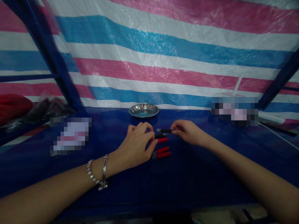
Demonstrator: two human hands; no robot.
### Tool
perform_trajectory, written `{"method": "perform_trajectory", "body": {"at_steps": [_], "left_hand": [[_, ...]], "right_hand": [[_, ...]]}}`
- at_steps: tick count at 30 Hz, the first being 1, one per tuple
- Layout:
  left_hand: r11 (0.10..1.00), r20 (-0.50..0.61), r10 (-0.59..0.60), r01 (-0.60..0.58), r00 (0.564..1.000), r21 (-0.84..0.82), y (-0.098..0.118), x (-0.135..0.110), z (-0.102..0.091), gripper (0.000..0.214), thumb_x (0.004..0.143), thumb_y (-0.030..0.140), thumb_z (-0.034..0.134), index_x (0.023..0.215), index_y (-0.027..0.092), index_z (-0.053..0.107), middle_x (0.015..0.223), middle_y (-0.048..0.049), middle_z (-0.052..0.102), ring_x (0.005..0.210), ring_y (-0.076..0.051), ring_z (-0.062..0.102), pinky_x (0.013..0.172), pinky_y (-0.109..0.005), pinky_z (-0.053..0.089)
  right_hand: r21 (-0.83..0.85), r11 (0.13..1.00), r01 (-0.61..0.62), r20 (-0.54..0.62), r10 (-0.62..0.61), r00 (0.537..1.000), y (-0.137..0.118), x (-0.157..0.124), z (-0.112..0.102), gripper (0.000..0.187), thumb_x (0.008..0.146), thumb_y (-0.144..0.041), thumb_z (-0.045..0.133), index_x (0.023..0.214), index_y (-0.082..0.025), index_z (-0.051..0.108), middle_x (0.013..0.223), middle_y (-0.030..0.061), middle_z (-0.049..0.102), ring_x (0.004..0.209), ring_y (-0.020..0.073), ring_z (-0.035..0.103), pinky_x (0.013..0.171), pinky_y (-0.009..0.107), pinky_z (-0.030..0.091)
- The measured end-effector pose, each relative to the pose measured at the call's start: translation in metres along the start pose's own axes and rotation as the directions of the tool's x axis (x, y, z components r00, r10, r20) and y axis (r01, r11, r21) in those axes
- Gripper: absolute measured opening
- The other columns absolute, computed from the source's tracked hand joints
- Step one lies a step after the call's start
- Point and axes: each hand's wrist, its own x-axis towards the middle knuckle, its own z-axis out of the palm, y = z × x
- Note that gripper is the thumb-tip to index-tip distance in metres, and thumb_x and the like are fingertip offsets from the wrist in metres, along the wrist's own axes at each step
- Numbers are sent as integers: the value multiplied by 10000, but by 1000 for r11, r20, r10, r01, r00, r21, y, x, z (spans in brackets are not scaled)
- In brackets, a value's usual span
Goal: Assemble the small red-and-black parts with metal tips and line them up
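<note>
My left hand (136, 145) rests curled on the dark blue table (187, 177), its fingertips pinching one end of a red pen-like piece (163, 140). My right hand (188, 132) pinches a thin black pen-like piece (164, 130) and holds it level just above the table. Two more red pieces (162, 152) lie side by side just in front of the left hand's fingers. My left wrist wears a beaded bracelet and a metal bangle.
A small steel dish (143, 110) stands at the back of the table. A striped pink, white and blue tarp (163, 56) hangs behind. A blurred flat item (70, 135) lies left, a blurred cup with a straw (234, 109) right. Dark bags (46, 109) sit far left.
</note>
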Motion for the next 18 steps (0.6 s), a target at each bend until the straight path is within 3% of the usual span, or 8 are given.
{"method": "perform_trajectory", "body": {"at_steps": [8, 14, 18], "left_hand": [[997, -16, -27, 28, 999, 68, 0, 0, 2, 149, 743, 283, 492, 649, 167, 497, 875, -38, 511, 833, -211, 452, 696, -378, 275], [993, -185, -98, 109, 978, 50, 1, 1, 0, 157, 802, 285, 446, 901, 164, 462, 966, -53, 490, 918, -211, 454, 721, -356, 292], [996, -137, -77, 83, 988, 43, -1, 1, 2, 192, 850, 308, 400, 978, 175, 451, 991, -56, 488, 942, -210, 448, 724, -349, 295]], "right_hand": [[40, 999, 10, -74, -7, 997, -4, 0, -1, 75, 738, -141, 517, 795, -143, 565, 658, -5, 496, 567, 88, 430, 539, 204, 317], [50, 995, 91, -55, -89, 995, -8, -3, -1, 83, 756, -142, 495, 815, -146, 554, 722, 16, 514, 630, 101, 458, 590, 217, 348], [67, 986, 150, -25, -148, 989, -11, -5, -1, 79, 762, -142, 494, 817, -143, 549, 750, 26, 526, 680, 111, 481, 641, 232, 365]]}}
